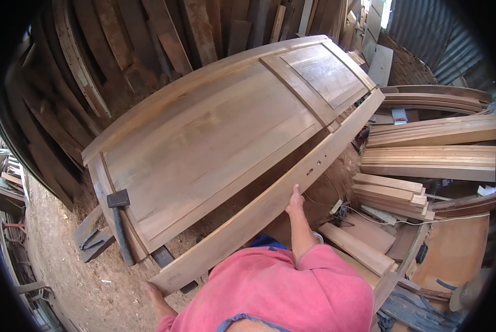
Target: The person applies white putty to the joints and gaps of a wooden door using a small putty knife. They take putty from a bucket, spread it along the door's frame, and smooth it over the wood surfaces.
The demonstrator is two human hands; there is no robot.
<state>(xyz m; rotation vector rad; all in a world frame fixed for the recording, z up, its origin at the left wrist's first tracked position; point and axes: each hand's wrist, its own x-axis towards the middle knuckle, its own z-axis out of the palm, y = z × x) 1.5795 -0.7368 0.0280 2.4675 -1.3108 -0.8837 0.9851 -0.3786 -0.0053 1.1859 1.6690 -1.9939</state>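
From the head view, a large panelled wooden door (214, 149) is lying flat across the middle, and a long board (248, 226) is running along its near side. A dark gap is showing between them, widening toward the left; whether they're touching at the far right, I can't tell. Small holes are showing in the board's face, right of its middle.

The right hand (295, 203) is meeting the board's near side just past midway, thumb pointing up against it. The left hand (152, 292) is touching the board's near-left end. Fingers are hiding on both, so I can't tell how tightly either is closing.

Over at the door's left end, a hammer (122, 235) is lying with its head on the wood. Stacked timber (428, 157) is filling the right side, leaning boards (198, 30) are standing behind, and a pink shirt (297, 282) is covering the bottom.
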